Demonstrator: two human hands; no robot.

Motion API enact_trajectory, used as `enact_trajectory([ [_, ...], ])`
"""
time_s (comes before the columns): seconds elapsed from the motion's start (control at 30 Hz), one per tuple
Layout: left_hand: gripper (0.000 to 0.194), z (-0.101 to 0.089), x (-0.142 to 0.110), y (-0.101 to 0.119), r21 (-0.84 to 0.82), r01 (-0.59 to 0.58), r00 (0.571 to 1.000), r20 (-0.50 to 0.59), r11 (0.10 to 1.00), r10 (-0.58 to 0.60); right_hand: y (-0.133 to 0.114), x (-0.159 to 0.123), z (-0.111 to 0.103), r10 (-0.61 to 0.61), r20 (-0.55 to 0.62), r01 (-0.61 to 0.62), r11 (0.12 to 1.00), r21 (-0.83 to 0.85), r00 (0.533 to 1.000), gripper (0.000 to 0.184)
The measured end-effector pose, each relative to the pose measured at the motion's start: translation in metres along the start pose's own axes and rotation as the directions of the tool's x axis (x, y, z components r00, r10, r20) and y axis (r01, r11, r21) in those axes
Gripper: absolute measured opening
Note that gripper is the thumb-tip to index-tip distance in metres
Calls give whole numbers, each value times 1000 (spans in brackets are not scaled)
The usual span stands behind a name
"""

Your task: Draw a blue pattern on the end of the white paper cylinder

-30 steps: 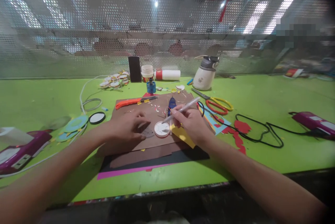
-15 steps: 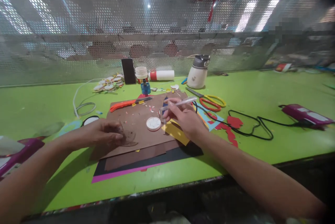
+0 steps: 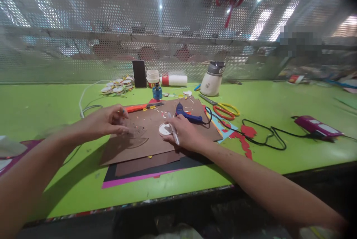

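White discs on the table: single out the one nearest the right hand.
The white disc on the brown card, at the fingers of the right hand. The others lie farther back, most in the cluster at the back left.

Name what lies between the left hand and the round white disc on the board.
In the head view, a clear plastic piece, held by the left hand, reaches partway toward the white disc; past it shows brown board.
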State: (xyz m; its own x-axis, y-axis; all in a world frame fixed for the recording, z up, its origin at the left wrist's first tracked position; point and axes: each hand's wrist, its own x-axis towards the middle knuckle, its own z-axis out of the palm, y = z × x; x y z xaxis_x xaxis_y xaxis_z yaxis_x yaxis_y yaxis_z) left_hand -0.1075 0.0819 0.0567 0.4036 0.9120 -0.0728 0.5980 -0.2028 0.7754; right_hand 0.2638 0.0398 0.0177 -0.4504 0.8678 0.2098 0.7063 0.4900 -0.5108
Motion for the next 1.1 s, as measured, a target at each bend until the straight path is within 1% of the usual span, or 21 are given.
enact_trajectory([
  [0.13, 61, 6, -11, 4, -19, 15, 998, -68, 1000, -16, -6, -1, 0, 4, 23, -3, 999, -52, 1000, 44],
  [0.23, 70, 15, -21, 12, -110, 37, 994, -103, 993, -48, -13, -6, 2, -8, 42, 11, 998, -66, 999, 50],
  [0.3, 76, 24, -23, 20, -181, 29, 997, -63, 983, -41, -17, -10, 4, -29, 61, 33, 997, -63, 998, 55],
  [0.37, 77, 34, -20, 27, -219, 8, 1000, 7, 976, -7, -19, -13, 5, -67, 74, 70, 997, -39, 995, 57],
  [0.4, 78, 39, -17, 30, -237, 4, 1000, 25, 971, 2, -18, -14, 5, -87, 70, 89, 996, -20, 994, 57],
  [0.53, 83, 56, 1, 36, -287, 56, 997, 63, 956, -39, -4, -15, 3, -126, -42, 128, 990, 53, 991, 50],
  [0.67, 72, 62, 20, 39, -267, 98, 989, 135, 959, -64, 18, -16, -9, -137, -110, 146, 986, 78, 985, 31],
  [0.77, 63, 62, 30, 41, -232, 127, 983, 160, 965, -91, 29, -19, -19, -205, -210, 234, 964, 128, 956, 17],
  [0.8, 60, 63, 33, 41, -218, 133, 982, 157, 967, -100, 31, -20, -21, -230, -245, 269, 953, 141, 942, 14],
  [0.87, 55, 66, 37, 41, -194, 144, 983, 140, 970, -118, 31, -22, -23, -263, -270, 310, 939, 149, 926, 12],
  [0.93, 52, 70, 39, 40, -170, 150, 985, 112, 974, -132, 27, -23, -19, -269, -240, 309, 939, 149, 933, 15],
  [1.1, 51, 74, 42, 34, -88, 150, 989, 5, 985, -150, 15, -25, -8, -277, -80, 283, 956, 83, 958, 14],
])
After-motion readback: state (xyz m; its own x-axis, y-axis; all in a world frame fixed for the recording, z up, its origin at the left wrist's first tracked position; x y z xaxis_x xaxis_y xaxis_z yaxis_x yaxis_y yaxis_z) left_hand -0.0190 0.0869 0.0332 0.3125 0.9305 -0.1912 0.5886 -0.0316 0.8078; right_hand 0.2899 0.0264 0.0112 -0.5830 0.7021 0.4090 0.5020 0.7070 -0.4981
